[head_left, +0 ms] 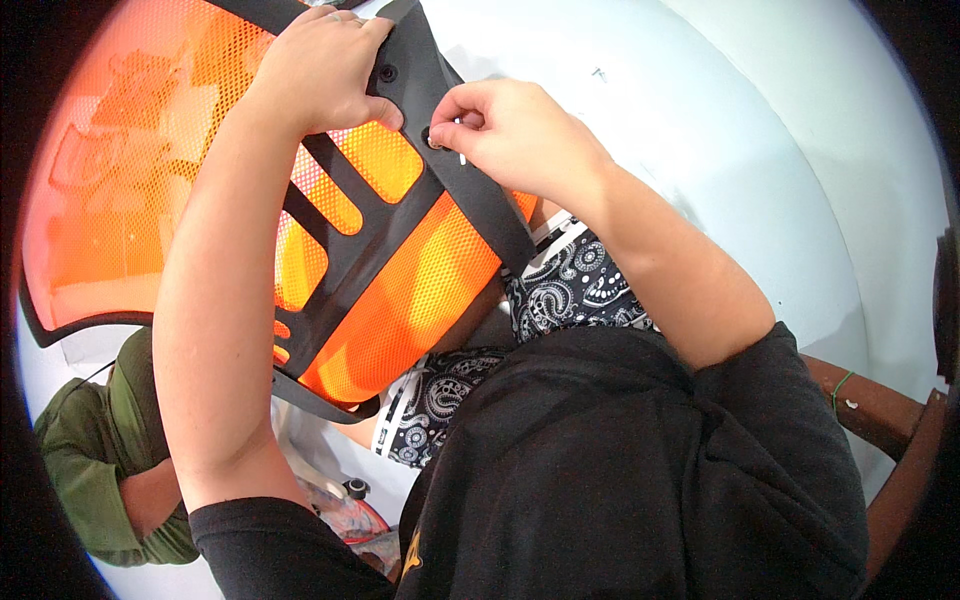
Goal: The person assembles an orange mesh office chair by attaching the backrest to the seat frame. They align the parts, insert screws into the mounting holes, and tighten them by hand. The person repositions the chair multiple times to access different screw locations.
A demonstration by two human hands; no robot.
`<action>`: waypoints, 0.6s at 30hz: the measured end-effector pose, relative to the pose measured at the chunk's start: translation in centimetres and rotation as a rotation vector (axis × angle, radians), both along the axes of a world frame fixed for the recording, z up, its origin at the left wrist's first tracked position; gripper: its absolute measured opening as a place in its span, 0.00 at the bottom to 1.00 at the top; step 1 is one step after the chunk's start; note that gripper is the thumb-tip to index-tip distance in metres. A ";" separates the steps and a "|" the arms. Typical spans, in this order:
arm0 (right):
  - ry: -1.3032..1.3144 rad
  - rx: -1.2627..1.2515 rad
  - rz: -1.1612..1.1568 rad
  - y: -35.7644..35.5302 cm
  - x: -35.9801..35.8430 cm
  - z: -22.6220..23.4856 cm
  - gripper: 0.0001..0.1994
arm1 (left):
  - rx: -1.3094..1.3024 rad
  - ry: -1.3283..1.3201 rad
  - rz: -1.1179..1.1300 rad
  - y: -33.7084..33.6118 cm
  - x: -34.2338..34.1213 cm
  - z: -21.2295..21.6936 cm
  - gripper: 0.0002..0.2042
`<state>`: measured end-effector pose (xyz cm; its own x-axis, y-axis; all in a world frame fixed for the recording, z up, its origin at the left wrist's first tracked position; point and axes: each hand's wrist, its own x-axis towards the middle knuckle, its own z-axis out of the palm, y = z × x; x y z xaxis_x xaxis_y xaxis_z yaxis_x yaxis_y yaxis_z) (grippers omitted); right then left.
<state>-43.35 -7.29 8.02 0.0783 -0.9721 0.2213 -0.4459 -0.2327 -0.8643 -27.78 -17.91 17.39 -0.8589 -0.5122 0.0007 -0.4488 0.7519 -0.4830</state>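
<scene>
A chair backrest [400, 300] of bright orange mesh with a black frame leans across my lap, tilted. My left hand [325, 70] grips the upper part of the frame, with the thumb on the near side and the fingers over the far edge. Close to the thumb is a round hole [388, 73] in the black crossbar [475, 195]. Further along that bar, my right hand [515, 125] pinches at another spot, thumb against forefinger. A small pale, shiny piece shows beside those fingertips; its kind is too small to tell.
Behind the backrest spreads a pale white surface [720, 150] with a small dark bit [599, 73] on it. A person in a green top [110, 450] is at the lower left. A brown bar [865, 405] stands by my right elbow.
</scene>
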 end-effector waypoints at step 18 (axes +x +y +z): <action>0.569 -0.273 -0.147 0.2 1.5 1.0 0.07 | 0.184 -0.157 0.165 2.3 -2.0 3.8 0.28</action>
